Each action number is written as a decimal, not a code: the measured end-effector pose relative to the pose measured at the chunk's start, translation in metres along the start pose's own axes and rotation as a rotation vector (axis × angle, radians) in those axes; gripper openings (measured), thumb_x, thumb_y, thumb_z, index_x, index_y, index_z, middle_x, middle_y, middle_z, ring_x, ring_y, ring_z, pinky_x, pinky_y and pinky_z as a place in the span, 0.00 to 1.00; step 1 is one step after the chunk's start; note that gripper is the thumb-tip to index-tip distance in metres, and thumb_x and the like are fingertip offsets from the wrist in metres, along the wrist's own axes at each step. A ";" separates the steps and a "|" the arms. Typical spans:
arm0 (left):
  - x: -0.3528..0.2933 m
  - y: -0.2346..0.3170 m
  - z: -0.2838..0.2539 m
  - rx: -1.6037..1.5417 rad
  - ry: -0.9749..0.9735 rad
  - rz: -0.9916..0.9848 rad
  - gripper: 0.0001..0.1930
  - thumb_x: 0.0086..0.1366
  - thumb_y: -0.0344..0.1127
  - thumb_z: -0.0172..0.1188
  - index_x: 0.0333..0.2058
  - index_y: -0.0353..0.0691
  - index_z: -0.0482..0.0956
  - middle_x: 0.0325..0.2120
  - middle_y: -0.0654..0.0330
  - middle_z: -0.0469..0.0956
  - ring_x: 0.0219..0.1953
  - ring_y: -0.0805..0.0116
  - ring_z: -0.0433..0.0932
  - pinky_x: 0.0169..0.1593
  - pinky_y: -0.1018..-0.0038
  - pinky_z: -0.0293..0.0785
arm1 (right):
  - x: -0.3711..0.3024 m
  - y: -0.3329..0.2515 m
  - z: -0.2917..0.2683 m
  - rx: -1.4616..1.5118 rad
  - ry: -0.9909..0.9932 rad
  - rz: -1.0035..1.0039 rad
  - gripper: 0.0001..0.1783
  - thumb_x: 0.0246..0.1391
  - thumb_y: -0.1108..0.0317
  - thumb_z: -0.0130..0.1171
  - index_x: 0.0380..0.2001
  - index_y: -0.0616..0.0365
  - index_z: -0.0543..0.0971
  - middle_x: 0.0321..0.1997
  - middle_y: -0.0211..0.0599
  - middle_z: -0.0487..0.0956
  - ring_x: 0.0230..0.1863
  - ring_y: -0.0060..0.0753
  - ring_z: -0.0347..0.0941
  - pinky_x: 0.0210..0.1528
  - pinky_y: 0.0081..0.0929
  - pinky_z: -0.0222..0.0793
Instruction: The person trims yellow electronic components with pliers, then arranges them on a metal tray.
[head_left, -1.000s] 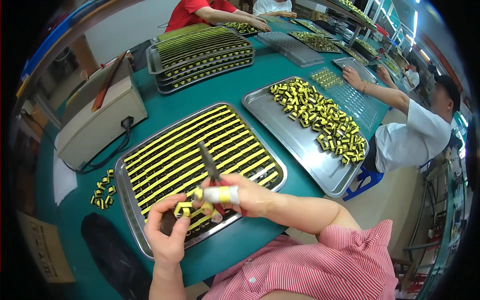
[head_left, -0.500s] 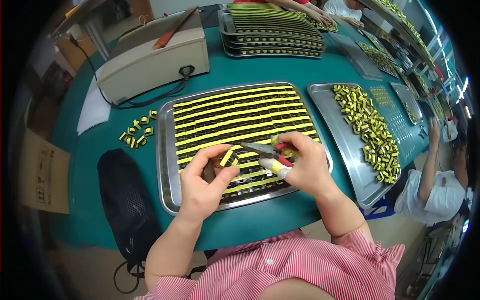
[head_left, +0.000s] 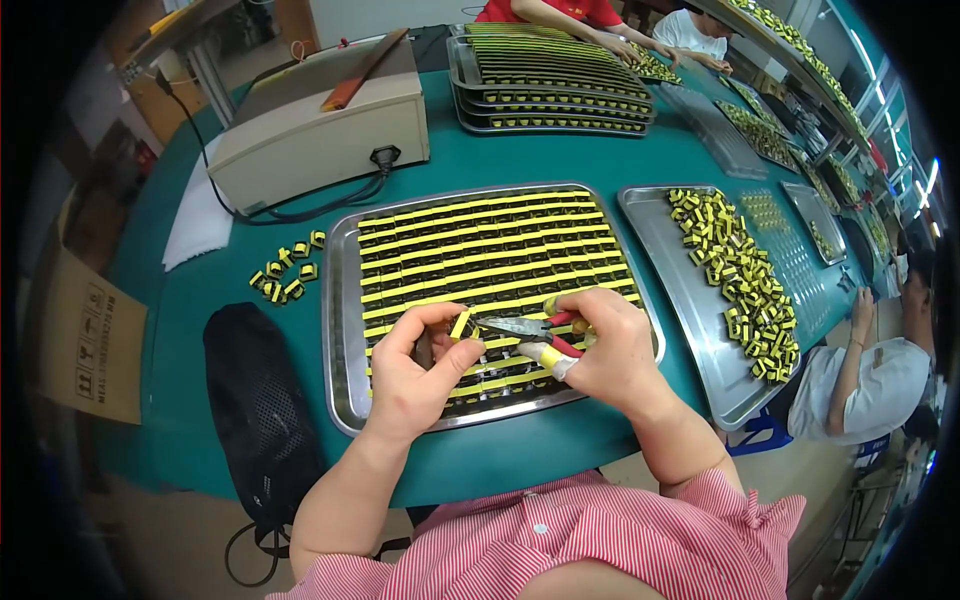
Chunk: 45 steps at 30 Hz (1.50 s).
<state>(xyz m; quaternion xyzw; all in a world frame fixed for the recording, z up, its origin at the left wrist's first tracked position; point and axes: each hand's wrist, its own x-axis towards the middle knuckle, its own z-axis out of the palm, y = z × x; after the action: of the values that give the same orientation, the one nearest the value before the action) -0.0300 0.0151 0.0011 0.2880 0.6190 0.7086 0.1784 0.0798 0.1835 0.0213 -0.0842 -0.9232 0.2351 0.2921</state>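
Observation:
My left hand (head_left: 412, 378) pinches a small black transformer with yellow tape (head_left: 462, 325) between thumb and fingers. My right hand (head_left: 618, 345) is closed round needle-nose pliers (head_left: 518, 327) with red handles. Their tips meet the edge of the transformer; whether they grip a pin cannot be made out. Pale wrapping with a yellow band covers my right thumb, and another finger has yellow wrapping. Both hands are above a metal tray (head_left: 346, 345) filled with rows of such transformers (head_left: 480, 240), their yellow tape lined up in stripes.
To the right, a second metal tray (head_left: 668, 255) carries a heap of loose transformers (head_left: 735, 290). Several more lie at left (head_left: 285, 270), by a black pouch (head_left: 262, 400). Behind stand a beige machine (head_left: 320, 140) with a cable and stacked full trays (head_left: 550, 100). Co-workers sit beyond and at right.
The pliers' tips have come from above the transformer down to its edge. My left hand has turned the transformer slightly. The whole view has shifted a little.

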 end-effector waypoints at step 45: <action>-0.001 0.012 0.003 0.485 0.096 0.274 0.14 0.43 0.26 0.66 0.31 0.33 0.74 0.25 0.60 0.72 0.25 0.74 0.70 0.29 0.80 0.69 | -0.001 -0.001 0.003 0.007 -0.013 -0.008 0.19 0.28 0.63 0.72 0.24 0.56 0.73 0.20 0.31 0.74 0.22 0.32 0.72 0.24 0.26 0.67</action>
<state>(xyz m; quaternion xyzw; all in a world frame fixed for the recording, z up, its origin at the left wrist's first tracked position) -0.0259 0.0150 0.0131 0.3693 0.7334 0.5703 -0.0226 0.0786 0.1814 0.0194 -0.0778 -0.9246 0.2375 0.2875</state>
